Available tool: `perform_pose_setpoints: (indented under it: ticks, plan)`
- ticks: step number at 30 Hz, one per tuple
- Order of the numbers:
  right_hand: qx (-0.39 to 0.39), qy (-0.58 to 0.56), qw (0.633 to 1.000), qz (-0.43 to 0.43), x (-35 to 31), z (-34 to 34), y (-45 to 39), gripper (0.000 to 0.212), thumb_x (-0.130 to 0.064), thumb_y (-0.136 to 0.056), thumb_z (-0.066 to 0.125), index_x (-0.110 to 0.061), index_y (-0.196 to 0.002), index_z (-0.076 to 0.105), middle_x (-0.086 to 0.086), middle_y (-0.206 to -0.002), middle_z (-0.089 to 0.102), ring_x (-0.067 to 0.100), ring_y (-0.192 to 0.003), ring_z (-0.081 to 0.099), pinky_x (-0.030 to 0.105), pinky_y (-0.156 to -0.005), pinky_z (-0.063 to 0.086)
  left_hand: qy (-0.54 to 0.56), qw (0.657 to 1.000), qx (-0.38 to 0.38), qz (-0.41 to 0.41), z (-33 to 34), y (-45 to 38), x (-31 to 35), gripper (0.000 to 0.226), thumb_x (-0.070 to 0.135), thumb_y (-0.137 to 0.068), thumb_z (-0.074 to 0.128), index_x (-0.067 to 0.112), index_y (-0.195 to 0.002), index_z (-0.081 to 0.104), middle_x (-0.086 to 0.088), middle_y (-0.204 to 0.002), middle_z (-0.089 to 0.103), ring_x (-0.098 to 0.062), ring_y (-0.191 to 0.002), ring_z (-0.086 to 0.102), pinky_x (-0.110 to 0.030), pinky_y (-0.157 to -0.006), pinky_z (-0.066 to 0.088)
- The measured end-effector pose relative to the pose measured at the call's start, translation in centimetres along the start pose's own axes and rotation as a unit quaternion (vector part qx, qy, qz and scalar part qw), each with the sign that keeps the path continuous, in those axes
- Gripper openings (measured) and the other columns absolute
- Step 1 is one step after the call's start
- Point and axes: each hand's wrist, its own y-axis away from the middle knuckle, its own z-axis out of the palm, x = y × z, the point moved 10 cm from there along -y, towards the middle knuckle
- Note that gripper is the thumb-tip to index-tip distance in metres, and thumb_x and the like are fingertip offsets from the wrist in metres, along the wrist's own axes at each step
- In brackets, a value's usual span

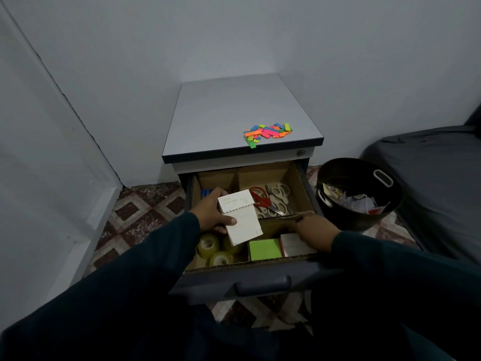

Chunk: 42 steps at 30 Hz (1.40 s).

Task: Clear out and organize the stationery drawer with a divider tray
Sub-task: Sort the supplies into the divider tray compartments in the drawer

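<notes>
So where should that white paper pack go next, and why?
Probably down into the front right compartment. The left hand holds the white sticky-note pack above the tape rolls, while the green sticky notes and another white pad already sit there, under the right hand. Like seems to go with like.

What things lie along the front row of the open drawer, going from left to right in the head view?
Clear tape rolls → green sticky notes → white note pad under the right hand.
</notes>
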Motion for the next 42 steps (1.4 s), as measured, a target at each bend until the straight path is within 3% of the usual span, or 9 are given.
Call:
perform_pose_setpoints:
  ticks: [7,12,17,20,23,26,31,36,42]
  plan:
    - [-0.049,-0.025,0.998,0.002,0.2,1.7,-0.3,0.037,-0.017,-0.100,0.037,-0.019,-0.133,0.051,0.003,-0.138,0.052,0.018,-0.127,0.047,0.030,-0.111,0.030,-0.003,1.000,-0.013,0.003,0.3,0.2,0.0,0.043,-0.007,-0.080,0.066,0.016,-0.105,0.038,-0.004,-0.100,0.058,-0.027,-0.097,0.061,-0.026,-0.054,0.058]
    - [-0.053,-0.105,0.992,0.048,0.9,1.5,-0.5,0.033,-0.013,-0.098,0.041,-0.016,-0.127,0.056,0.006,-0.128,0.058,0.019,-0.117,0.055,0.030,-0.103,0.042,-0.003,1.000,-0.012,0.014,0.2,0.2,0.5,0.044,-0.008,-0.082,0.064,0.016,-0.109,0.040,-0.002,-0.100,0.057,-0.026,-0.098,0.060,-0.026,-0.055,0.059]
    - [0.116,-0.302,0.940,0.105,2.3,-3.7,-0.7,0.023,-0.014,-0.093,0.053,-0.007,-0.112,0.063,0.011,-0.113,0.065,0.023,-0.104,0.061,0.029,-0.089,0.047,-0.004,0.999,-0.007,0.047,0.4,0.2,1.7,0.043,-0.010,-0.081,0.062,0.017,-0.108,0.043,-0.011,-0.115,0.060,-0.026,-0.099,0.060,-0.020,-0.048,0.051]
    - [0.188,-0.427,0.880,0.089,2.1,-7.1,-0.2,0.021,-0.010,-0.089,0.058,-0.004,-0.110,0.060,0.009,-0.112,0.065,0.023,-0.103,0.060,0.027,-0.085,0.047,-0.022,0.997,0.003,0.076,0.7,0.1,2.7,0.043,-0.010,-0.080,0.063,0.015,-0.109,0.043,-0.012,-0.113,0.060,-0.027,-0.103,0.059,-0.029,-0.065,0.056]
    - [0.160,-0.462,0.872,0.033,0.0,-9.1,-0.1,0.030,-0.012,-0.090,0.057,-0.010,-0.119,0.054,-0.003,-0.112,0.060,0.014,-0.100,0.056,0.019,-0.075,0.050,-0.054,0.994,0.008,0.091,1.2,-0.1,3.4,0.044,-0.007,-0.080,0.065,0.018,-0.110,0.044,-0.005,-0.103,0.060,-0.025,-0.102,0.061,-0.040,-0.088,0.053]
    - [0.160,-0.369,0.916,0.000,-1.4,-10.1,-0.1,0.029,-0.014,-0.091,0.059,-0.011,-0.119,0.058,0.000,-0.110,0.060,0.009,-0.094,0.053,0.009,-0.069,0.043,-0.053,0.993,-0.001,0.106,2.2,-0.1,4.1,0.041,-0.007,-0.080,0.064,0.020,-0.105,0.046,0.001,-0.090,0.058,-0.020,-0.088,0.060,-0.040,-0.085,0.053]
    - [0.138,-0.348,0.925,0.059,-0.5,-8.7,-0.3,0.020,-0.012,-0.091,0.058,-0.007,-0.110,0.062,0.008,-0.114,0.063,0.021,-0.107,0.058,0.028,-0.089,0.050,-0.055,0.991,0.013,0.122,2.7,0.3,4.2,0.040,-0.001,-0.082,0.065,0.021,-0.111,0.046,0.000,-0.092,0.056,-0.012,-0.077,0.058,-0.025,-0.071,0.054]
    - [0.107,-0.384,0.910,0.111,1.1,-6.2,0.2,0.022,-0.012,-0.090,0.060,-0.008,-0.111,0.061,0.004,-0.108,0.061,0.014,-0.096,0.055,0.021,-0.077,0.041,-0.179,0.967,0.103,0.149,0.4,0.6,2.9,0.051,0.016,-0.084,0.067,0.019,-0.130,0.044,0.002,-0.114,0.054,-0.014,-0.109,0.051,-0.032,-0.097,0.045]
    - [0.051,-0.437,0.876,0.198,2.8,-1.6,0.6,0.018,-0.008,-0.086,0.064,0.001,-0.102,0.060,0.014,-0.102,0.063,0.027,-0.094,0.061,0.039,-0.081,0.053,-0.377,0.891,0.159,0.200,-0.4,1.3,-0.4,0.053,0.026,-0.090,0.059,0.018,-0.140,0.040,-0.006,-0.138,0.047,-0.025,-0.127,0.042,-0.037,-0.105,0.035]
